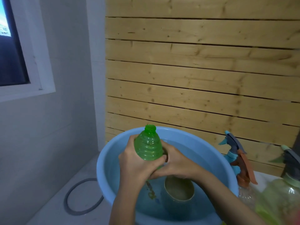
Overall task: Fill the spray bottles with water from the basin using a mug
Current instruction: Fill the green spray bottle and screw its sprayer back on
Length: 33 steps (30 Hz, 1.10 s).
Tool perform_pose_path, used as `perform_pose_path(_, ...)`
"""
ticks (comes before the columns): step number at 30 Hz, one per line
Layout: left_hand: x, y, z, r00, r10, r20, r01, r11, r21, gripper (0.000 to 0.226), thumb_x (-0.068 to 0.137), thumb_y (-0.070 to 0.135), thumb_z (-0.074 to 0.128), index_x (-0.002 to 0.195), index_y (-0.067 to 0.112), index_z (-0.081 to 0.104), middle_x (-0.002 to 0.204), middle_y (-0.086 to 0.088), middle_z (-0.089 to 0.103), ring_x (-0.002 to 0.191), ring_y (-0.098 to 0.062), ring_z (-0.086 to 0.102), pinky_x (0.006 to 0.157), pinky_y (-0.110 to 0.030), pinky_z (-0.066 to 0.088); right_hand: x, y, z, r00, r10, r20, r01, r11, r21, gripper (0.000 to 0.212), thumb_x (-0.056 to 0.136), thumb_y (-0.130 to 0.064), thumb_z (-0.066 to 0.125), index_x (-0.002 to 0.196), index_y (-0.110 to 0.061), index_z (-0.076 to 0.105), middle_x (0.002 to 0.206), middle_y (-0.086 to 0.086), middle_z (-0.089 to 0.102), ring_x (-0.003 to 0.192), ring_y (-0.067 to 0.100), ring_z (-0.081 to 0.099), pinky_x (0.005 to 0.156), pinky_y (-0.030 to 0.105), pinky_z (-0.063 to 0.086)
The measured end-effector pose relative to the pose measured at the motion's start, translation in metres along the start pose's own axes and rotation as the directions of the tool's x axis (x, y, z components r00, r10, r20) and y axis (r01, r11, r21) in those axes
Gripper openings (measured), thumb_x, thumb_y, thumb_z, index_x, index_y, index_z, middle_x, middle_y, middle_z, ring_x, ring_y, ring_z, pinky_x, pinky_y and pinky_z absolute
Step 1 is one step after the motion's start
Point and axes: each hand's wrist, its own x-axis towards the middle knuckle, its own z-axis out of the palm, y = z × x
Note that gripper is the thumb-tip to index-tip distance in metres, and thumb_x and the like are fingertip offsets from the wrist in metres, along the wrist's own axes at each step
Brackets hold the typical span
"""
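Observation:
I hold a green ribbed spray bottle [148, 147] with no spray head over the blue basin [215, 155], its open neck pointing up and away. My left hand [134, 165] grips its body from the left. My right hand [177, 164] wraps round its lower part from the right. The basin holds water, and a tan mug [179, 191] sits in the water under my right wrist, mouth facing me. The bottle's base is hidden by my hands.
Right of the basin stand a clear spray bottle [245, 194] with a blue and orange trigger head and a yellow-green spray bottle [282, 195] with a grey-green head. A wooden slat wall rises behind. A grey hose ring [67, 197] lies on the floor at left.

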Motion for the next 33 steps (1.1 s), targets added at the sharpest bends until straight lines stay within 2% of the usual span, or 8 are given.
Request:
perform_pose_path(3,0.001,0.001,-0.001,1.0,-0.017,0.015,0.016,0.999,0.032,0.061,0.043,0.034,0.089,0.093,0.034,0.053,0.073,0.018,0.063,0.07,0.008,0.057,0.057,0.0,0.038,-0.003,-0.007,-0.011,0.998,0.035,0.058,-0.018,0.961,-0.275,0.073,0.059,-0.018,0.09,0.124,-0.026,0.056,0.116,-0.015,0.064,0.109,0.0,0.058,0.091,0.022,0.048)
perform_pose_path(5,0.002,0.003,-0.002,1.0,-0.013,0.012,0.012,0.999,0.03,0.061,0.044,0.034,0.089,0.093,0.034,0.052,0.073,0.019,0.061,0.069,0.014,0.052,0.058,0.002,0.036,-0.008,-0.008,-0.021,0.998,0.048,0.027,-0.028,0.862,-0.506,0.061,0.065,-0.027,0.086,0.12,-0.03,0.06,0.115,-0.016,0.063,0.105,-0.001,0.056,0.09,0.026,0.048)
perform_pose_path(7,-0.001,0.006,-0.003,1.0,-0.014,0.02,0.014,1.0,0.027,0.062,0.044,0.033,0.089,0.093,0.034,0.052,0.073,0.02,0.059,0.067,0.012,0.051,0.057,0.001,0.035,-0.016,-0.01,-0.03,0.999,0.051,-0.004,-0.042,0.772,-0.635,0.046,0.073,-0.025,0.08,0.116,-0.026,0.065,0.11,-0.011,0.066,0.097,-0.001,0.057,0.087,0.027,0.049)
perform_pose_path(12,-0.004,0.008,-0.007,0.999,-0.007,0.041,0.007,1.0,0.002,0.062,0.045,0.029,0.09,0.094,0.034,0.051,0.073,0.022,0.057,0.068,0.005,0.054,0.058,-0.002,0.035,-0.042,-0.014,-0.045,0.998,0.066,0.018,-0.033,0.69,-0.723,0.029,0.083,-0.019,0.071,0.112,-0.023,0.068,0.102,-0.01,0.069,0.091,-0.001,0.059,0.082,0.019,0.048)
perform_pose_path(15,-0.006,0.012,-0.008,0.998,0.003,0.064,-0.003,1.0,0.004,0.062,0.046,0.029,0.089,0.096,0.034,0.053,0.076,0.019,0.06,0.076,-0.007,0.059,0.067,-0.015,0.041,-0.052,-0.013,-0.047,0.995,0.092,0.033,-0.036,0.664,-0.747,0.027,0.086,-0.019,0.069,0.112,-0.023,0.068,0.103,-0.009,0.069,0.089,-0.003,0.058,0.081,0.016,0.048)
perform_pose_path(18,-0.009,0.017,-0.005,0.996,0.018,0.083,-0.018,1.0,-0.003,0.064,0.045,0.03,0.088,0.098,0.033,0.054,0.079,0.015,0.064,0.08,-0.01,0.062,0.072,-0.02,0.046,-0.06,-0.014,-0.047,0.993,0.109,0.041,-0.042,0.663,-0.748,0.025,0.086,-0.021,0.068,0.111,-0.024,0.068,0.101,-0.01,0.068,0.088,-0.003,0.058,0.077,0.012,0.047)
perform_pose_path(24,-0.019,0.036,0.004,0.992,0.061,0.114,-0.059,0.998,-0.024,0.063,0.044,0.031,0.088,0.097,0.033,0.054,0.079,0.014,0.064,0.082,-0.011,0.063,0.071,-0.021,0.047,-0.073,-0.016,-0.047,0.988,0.15,0.03,-0.077,0.662,-0.746,0.026,0.086,-0.017,0.067,0.112,-0.023,0.068,0.101,-0.009,0.068,0.09,0.001,0.061,0.08,0.019,0.049)
perform_pose_path(33,-0.043,0.069,0.026,0.981,0.111,0.161,-0.088,0.986,-0.143,0.057,0.041,0.035,0.086,0.089,0.025,0.056,0.078,0.011,0.065,0.076,-0.007,0.063,0.069,-0.027,0.054,-0.097,-0.028,-0.057,0.982,0.064,-0.178,-0.179,0.621,-0.763,0.02,0.086,-0.017,0.066,0.106,-0.014,0.066,0.103,-0.003,0.067,0.091,0.002,0.054,0.084,0.021,0.047)
